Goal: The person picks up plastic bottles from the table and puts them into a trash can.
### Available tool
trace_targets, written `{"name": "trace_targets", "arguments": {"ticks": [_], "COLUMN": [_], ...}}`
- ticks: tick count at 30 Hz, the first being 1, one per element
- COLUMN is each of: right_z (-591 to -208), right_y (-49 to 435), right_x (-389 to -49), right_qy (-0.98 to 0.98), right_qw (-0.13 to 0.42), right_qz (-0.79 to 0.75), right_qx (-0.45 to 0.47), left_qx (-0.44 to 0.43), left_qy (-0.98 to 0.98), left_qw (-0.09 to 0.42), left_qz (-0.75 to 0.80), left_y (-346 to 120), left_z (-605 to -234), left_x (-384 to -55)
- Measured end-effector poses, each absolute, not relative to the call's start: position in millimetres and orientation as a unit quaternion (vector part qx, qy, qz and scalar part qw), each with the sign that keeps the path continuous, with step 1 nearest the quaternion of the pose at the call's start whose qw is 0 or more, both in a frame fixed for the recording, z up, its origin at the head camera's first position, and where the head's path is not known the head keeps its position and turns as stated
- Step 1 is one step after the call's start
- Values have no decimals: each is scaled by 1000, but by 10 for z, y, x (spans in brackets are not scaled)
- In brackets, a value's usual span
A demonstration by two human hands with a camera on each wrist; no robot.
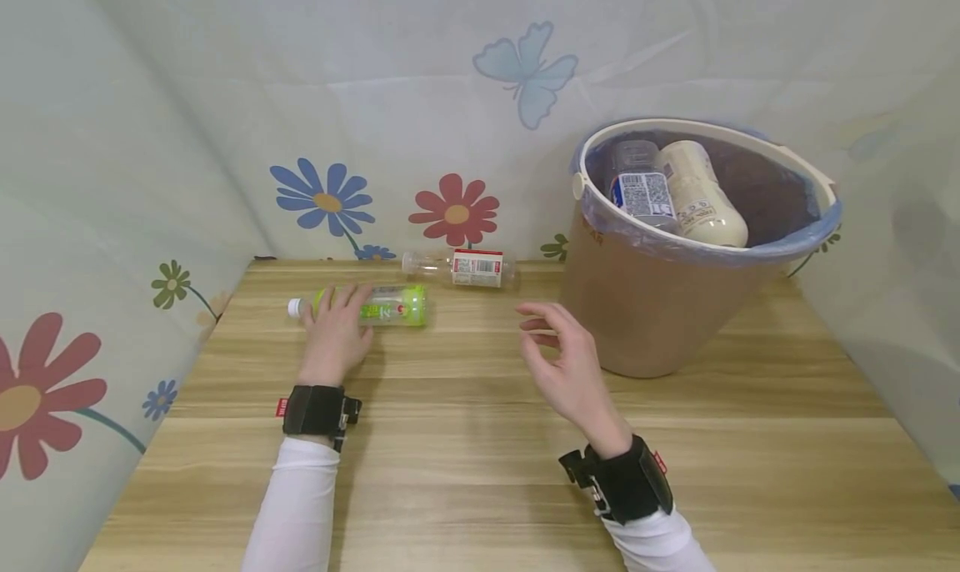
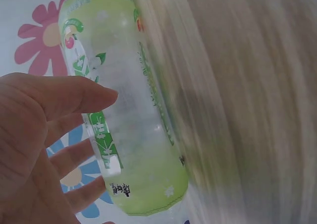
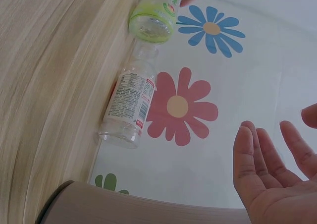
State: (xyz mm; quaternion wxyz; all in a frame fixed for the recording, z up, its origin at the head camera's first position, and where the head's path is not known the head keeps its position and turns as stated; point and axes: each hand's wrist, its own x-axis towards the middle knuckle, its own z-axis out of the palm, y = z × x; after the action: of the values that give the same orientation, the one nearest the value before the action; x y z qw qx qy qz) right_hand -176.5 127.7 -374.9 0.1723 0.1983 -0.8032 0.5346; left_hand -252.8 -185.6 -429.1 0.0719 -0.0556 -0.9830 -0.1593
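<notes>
A clear plastic bottle with a green label and a white cap lies on its side on the table. My left hand holds it from above, near the cap end. In the left wrist view the thumb lies across the green-labelled bottle, and the other fingers pass behind it, their tips hidden. My right hand hovers beside the bin with loosely bent fingers and nothing in them. Behind the green bottle lies a second clear bottle with a white and red label, which neither hand touches.
At the right stands a brown bin with a pale rim and a bluish liner bag. Inside are a clear bottle and a cream-coloured bottle. A flower-patterned curtain borders the wooden table.
</notes>
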Motion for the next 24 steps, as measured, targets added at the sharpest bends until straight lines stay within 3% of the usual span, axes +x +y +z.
{"name": "trace_targets", "arguments": {"ticks": [10,15,24], "right_z": [-3741,-3733,-3745], "right_y": [1270,1280,1275], "right_x": [-1753,-1756,-1759], "right_qy": [-806,-804,-806], "right_qw": [166,174,171], "right_qz": [533,534,531], "right_qx": [195,197,199], "left_qx": [-87,-111,-116], "left_qy": [-984,-981,-982], "left_qw": [26,33,-8], "left_qz": [-152,-156,-146], "left_y": [-1712,-1655,-1640], "left_z": [-4165,-4096,-4166], "left_x": [-2451,-2430,-2440]}}
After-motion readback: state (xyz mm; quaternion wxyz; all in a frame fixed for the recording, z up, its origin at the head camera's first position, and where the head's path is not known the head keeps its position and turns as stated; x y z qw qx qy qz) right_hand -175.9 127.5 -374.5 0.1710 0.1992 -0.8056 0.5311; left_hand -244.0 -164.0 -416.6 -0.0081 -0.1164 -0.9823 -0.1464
